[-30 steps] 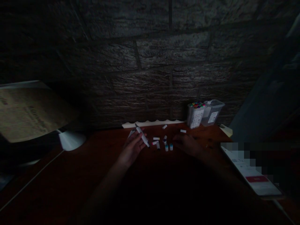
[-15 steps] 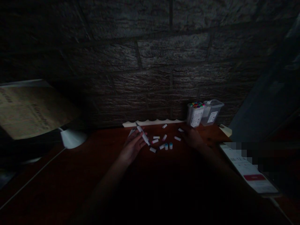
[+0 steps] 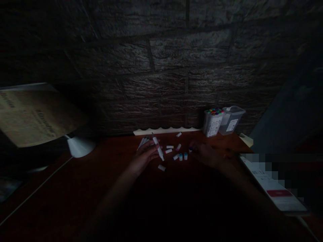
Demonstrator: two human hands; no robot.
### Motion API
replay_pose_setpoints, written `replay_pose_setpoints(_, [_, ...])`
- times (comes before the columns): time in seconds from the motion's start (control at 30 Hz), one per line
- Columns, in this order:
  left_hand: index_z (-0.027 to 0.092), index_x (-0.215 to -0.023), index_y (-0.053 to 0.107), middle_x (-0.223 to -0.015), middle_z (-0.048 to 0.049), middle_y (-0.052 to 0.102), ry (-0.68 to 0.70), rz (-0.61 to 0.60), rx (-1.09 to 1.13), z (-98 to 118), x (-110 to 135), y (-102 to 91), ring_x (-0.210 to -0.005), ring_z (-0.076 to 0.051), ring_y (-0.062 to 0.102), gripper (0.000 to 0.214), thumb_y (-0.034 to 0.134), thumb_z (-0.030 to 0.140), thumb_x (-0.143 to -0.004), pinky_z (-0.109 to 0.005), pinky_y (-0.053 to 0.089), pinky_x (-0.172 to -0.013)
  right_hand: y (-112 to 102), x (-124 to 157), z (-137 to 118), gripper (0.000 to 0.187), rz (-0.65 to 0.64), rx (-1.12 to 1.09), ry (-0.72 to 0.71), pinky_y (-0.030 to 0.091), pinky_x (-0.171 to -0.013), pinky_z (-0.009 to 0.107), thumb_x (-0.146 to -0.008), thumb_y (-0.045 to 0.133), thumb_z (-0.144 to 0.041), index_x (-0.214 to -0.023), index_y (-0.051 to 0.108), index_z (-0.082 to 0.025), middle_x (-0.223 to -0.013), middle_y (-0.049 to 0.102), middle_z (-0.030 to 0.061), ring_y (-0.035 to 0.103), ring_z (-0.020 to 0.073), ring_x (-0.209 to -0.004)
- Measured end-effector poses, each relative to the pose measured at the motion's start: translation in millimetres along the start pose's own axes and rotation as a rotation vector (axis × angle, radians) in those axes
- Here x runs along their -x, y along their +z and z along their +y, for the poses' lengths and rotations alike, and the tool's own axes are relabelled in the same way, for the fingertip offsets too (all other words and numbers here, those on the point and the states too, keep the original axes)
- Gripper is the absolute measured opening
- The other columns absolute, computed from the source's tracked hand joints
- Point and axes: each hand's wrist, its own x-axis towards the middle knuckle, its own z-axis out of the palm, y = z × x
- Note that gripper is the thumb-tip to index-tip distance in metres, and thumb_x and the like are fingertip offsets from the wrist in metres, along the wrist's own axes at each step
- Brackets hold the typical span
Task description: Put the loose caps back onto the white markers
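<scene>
My left hand [image 3: 144,157] is closed around a white marker [image 3: 158,148], which tilts with its dark tip up and to the left. Several more white markers [image 3: 142,143] lie side by side behind that hand. My right hand [image 3: 208,154] has its fingertips pinched on a small marker cap [image 3: 190,150] with a dark blue end. Between the hands, loose white caps are scattered, among them a pink-ended cap [image 3: 168,151] and a cap with a dark end [image 3: 162,167] nearer me. Two blue-topped caps [image 3: 185,156] stand upright together.
A clear bin of colourful markers [image 3: 213,124] stands at the back right, beside another clear bin [image 3: 230,122]. To the right lies a tablet [image 3: 272,185] with a lit screen. A lamp [image 3: 78,147] is on the left. Behind the wooden table [image 3: 83,188] rises a stone-block wall [image 3: 169,84].
My right hand has drawn slightly nearer the middle and now pinches a dark blue-ended cap. The marker in my left hand is more upright. The nearest loose cap has shifted toward me.
</scene>
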Motion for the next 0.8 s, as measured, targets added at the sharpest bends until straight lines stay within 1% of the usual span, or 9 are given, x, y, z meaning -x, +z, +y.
replay_pose_setpoints(0.07, [0.016,-0.101,0.068,-0.090,-0.0075,0.073,-0.066,-0.044,-0.054,4.1,1.2,-5.3,-0.082,-0.019,0.070,0.034,0.080,0.020,-0.069,-0.029,0.057,-0.072,-1.9,0.2,1.7,0.028,0.000,-0.012,-0.016,0.048,-0.074,0.029,-0.082,0.053,-0.018,-0.110,0.056,-0.019,-0.099,0.069,0.0063,0.067,0.0187,-0.085])
replay_pose_setpoints(0.13, [0.017,-0.098,0.069,-0.091,-0.0070,0.073,-0.099,-0.055,-0.077,9.4,3.2,-12.6,-0.080,-0.019,0.071,0.034,0.081,0.017,-0.067,-0.029,0.057,-0.071,-5.6,1.7,1.1,0.036,0.044,-0.036,-0.036,0.049,-0.079,0.032,-0.082,0.055,-0.020,-0.118,0.055,-0.020,-0.109,0.068,0.0074,0.066,0.0201,-0.092])
replay_pose_setpoints(0.2, [0.018,-0.100,0.068,-0.091,-0.0070,0.074,-0.118,-0.092,-0.114,14.7,6.6,-20.8,-0.078,-0.019,0.071,0.036,0.081,0.016,-0.067,-0.029,0.057,-0.068,-9.9,4.7,-5.8,0.040,0.094,-0.043,-0.065,0.049,-0.081,0.033,-0.081,0.058,-0.023,-0.121,0.055,-0.021,-0.111,0.067,0.0071,0.065,0.0204,-0.095])
replay_pose_setpoints(0.3, [0.018,-0.108,0.067,-0.087,-0.0085,0.074,-0.182,-0.234,-0.228,20.0,13.1,-30.8,-0.078,-0.021,0.072,0.040,0.079,0.017,-0.069,-0.028,0.057,-0.065,-9.3,10.7,-30.7,0.034,0.147,-0.002,-0.210,0.046,-0.089,0.036,-0.082,0.060,-0.023,-0.116,0.061,-0.024,-0.111,0.067,0.0056,0.061,0.0209,-0.101])
replay_pose_setpoints(0.37, [0.018,-0.112,0.066,-0.089,-0.0101,0.075,-0.220,-0.338,-0.292,19.7,15.3,-33.6,-0.082,-0.023,0.072,0.042,0.077,0.018,-0.072,-0.028,0.057,-0.065,-0.3,13.4,-51.4,0.034,0.147,0.087,-0.329,0.039,-0.098,0.041,-0.084,0.060,-0.022,-0.117,0.062,-0.025,-0.116,0.066,0.0059,0.055,0.0237,-0.110])
replay_pose_setpoints(0.43, [0.019,-0.113,0.065,-0.096,-0.0112,0.074,-0.233,-0.394,-0.330,16.0,14.1,-33.4,-0.087,-0.024,0.072,0.041,0.075,0.020,-0.074,-0.028,0.056,-0.068,13.3,13.4,-67.7,0.035,0.127,0.188,-0.367,0.035,-0.100,0.045,-0.087,0.057,-0.019,-0.121,0.061,-0.025,-0.122,0.064,0.0069,0.049,0.0265,-0.117])
replay_pose_setpoints(0.53, [0.020,-0.110,0.067,-0.104,-0.0111,0.072,-0.234,-0.388,-0.361,7.4,8.0,-31.0,-0.090,-0.022,0.071,0.037,0.075,0.022,-0.074,-0.028,0.056,-0.072,31.4,8.2,-75.7,0.031,0.068,0.251,-0.340,0.033,-0.096,0.043,-0.091,0.052,-0.015,-0.117,0.064,-0.026,-0.119,0.066,0.0065,0.048,0.0258,-0.115])
replay_pose_setpoints(0.63, [0.019,-0.108,0.067,-0.103,-0.0111,0.072,-0.235,-0.377,-0.363,1.6,3.2,-29.3,-0.089,-0.021,0.071,0.035,0.075,0.023,-0.074,-0.027,0.056,-0.073,39.7,0.7,-69.9,0.028,0.033,0.251,-0.323,0.033,-0.094,0.041,-0.092,0.052,-0.016,-0.114,0.066,-0.027,-0.114,0.069,0.0048,0.050,0.0241,-0.110])
replay_pose_setpoints(0.8, [0.018,-0.108,0.067,-0.097,-0.0116,0.073,-0.229,-0.369,-0.359,6.5,5.1,-28.5,-0.087,-0.022,0.071,0.034,0.074,0.023,-0.075,-0.027,0.057,-0.069,40.8,-6.9,-65.3,0.032,0.096,0.171,-0.351,0.037,-0.093,0.040,-0.092,0.052,-0.018,-0.120,0.063,-0.030,-0.112,0.069,0.0032,0.053,0.0227,-0.108])
